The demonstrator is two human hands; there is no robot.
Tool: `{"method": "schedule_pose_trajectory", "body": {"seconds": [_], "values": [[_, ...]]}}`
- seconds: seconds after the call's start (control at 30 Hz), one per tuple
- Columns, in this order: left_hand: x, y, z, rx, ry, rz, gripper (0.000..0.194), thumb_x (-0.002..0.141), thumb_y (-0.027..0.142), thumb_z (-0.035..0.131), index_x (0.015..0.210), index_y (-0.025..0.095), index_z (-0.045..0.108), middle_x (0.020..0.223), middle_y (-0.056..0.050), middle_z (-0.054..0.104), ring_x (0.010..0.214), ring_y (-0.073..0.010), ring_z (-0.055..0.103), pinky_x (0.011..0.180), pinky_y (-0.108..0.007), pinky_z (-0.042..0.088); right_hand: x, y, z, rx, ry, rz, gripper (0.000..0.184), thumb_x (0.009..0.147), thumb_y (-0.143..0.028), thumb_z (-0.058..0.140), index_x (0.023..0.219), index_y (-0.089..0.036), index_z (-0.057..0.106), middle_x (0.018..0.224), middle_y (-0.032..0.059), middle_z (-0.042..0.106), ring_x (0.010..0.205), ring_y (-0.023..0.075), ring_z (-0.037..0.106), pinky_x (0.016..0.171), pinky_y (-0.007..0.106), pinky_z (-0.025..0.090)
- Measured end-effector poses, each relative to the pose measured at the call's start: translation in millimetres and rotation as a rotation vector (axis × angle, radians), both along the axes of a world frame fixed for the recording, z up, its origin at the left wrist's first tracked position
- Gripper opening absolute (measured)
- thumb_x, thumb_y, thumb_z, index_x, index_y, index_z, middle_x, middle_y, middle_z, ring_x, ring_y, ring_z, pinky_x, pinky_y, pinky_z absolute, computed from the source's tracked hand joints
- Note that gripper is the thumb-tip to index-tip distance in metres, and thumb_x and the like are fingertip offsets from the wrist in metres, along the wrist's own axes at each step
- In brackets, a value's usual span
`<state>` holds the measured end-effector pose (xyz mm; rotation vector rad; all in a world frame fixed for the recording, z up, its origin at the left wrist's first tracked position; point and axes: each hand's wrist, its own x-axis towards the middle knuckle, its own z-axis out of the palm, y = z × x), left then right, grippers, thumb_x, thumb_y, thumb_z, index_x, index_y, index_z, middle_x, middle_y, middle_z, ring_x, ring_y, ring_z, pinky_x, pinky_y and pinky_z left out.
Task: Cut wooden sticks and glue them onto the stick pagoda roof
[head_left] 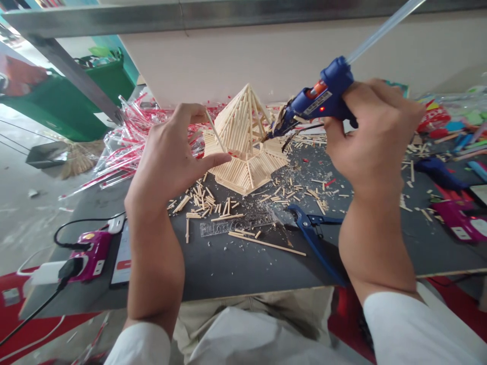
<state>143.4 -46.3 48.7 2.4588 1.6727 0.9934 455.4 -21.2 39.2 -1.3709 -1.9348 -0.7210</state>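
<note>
My right hand (376, 126) is wrapped round a blue hot glue gun (304, 104) with a lit red light and a long clear glue stick (384, 33) in its back. Its dark, crusted nozzle reaches to the right side of a model roof (234, 121) built of thin wooden sticks. The roof is a pointed pyramid above a wider, flared stick base (251, 170). At the model's left, my left hand (167, 152) grips a short wooden stick (215, 131) between thumb and fingers, slanting close to the roof. Whether that stick touches the model I cannot tell.
Cut stick pieces (201, 200), a clear ruler (238, 223) and a blue cutter (314, 238) lie before the model. Red-and-clear plastic wrappers (125, 132) pile at left. Purple power sockets (93, 256) and a phone (122, 253) sit by the table's left edge. Green bins (49, 106) stand beyond.
</note>
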Motion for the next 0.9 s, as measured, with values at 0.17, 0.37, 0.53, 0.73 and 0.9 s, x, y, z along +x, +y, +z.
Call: {"method": "schedule_pose_trajectory", "body": {"seconds": [0.17, 0.37, 0.53, 0.73, 0.9], "values": [[-0.6, 0.0, 0.0, -0.010, 0.001, -0.001, 0.065, 0.077, 0.055, 0.082, 0.131, 0.030, 0.056, 0.132, -0.005, 0.070, 0.113, -0.0336, 0.070, 0.096, -0.051, 0.058, 1.2, -3.0, 1.5, -0.021, 0.016, 0.017, 0.046, 0.072, -0.016, 0.061, 0.117, -0.025, 0.067, 0.097, 0.0111, 0.070, 0.090, 0.0315, 0.067, 0.083, 0.047, 0.050], [-1.2, 0.8, 0.1, -0.020, 0.000, -0.012, 0.063, 0.078, 0.054, 0.081, 0.133, 0.033, 0.056, 0.132, -0.004, 0.069, 0.108, -0.0310, 0.070, 0.096, -0.050, 0.057, 2.5, -4.8, 4.5, 0.046, -0.067, -0.005, 0.051, 0.069, -0.016, 0.062, 0.118, -0.024, 0.070, 0.090, 0.0091, 0.071, 0.084, 0.0295, 0.067, 0.077, 0.043, 0.052], [0.7, 1.0, -0.1, -0.030, 0.000, -0.003, 0.064, 0.078, 0.053, 0.081, 0.133, 0.032, 0.055, 0.132, -0.005, 0.069, 0.116, -0.0325, 0.068, 0.098, -0.050, 0.056, 3.0, -6.9, 5.9, 0.056, -0.093, 0.010, 0.048, 0.073, -0.016, 0.060, 0.119, -0.023, 0.071, 0.086, 0.0088, 0.071, 0.082, 0.0273, 0.067, 0.076, 0.040, 0.051], [1.3, 0.8, -2.9, -0.007, -0.018, -0.033, 0.068, 0.078, 0.064, 0.077, 0.133, 0.031, 0.055, 0.127, -0.004, 0.071, 0.112, -0.0322, 0.070, 0.096, -0.049, 0.057, 3.7, -8.9, 6.1, 0.048, -0.101, -0.014, 0.045, 0.073, -0.019, 0.061, 0.116, -0.027, 0.069, 0.088, 0.0079, 0.070, 0.085, 0.0294, 0.066, 0.077, 0.042, 0.050], [0.6, 0.5, -3.6, -0.032, -0.040, -0.056, 0.068, 0.077, 0.064, 0.078, 0.134, 0.035, 0.056, 0.126, -0.004, 0.073, 0.106, -0.0302, 0.070, 0.091, -0.046, 0.059, -1.1, -7.7, 3.0, 0.029, 0.010, -0.008, 0.040, 0.078, -0.029, 0.065, 0.117, -0.029, 0.065, 0.098, 0.0089, 0.071, 0.092, 0.0322, 0.066, 0.079, 0.044, 0.051]]}}
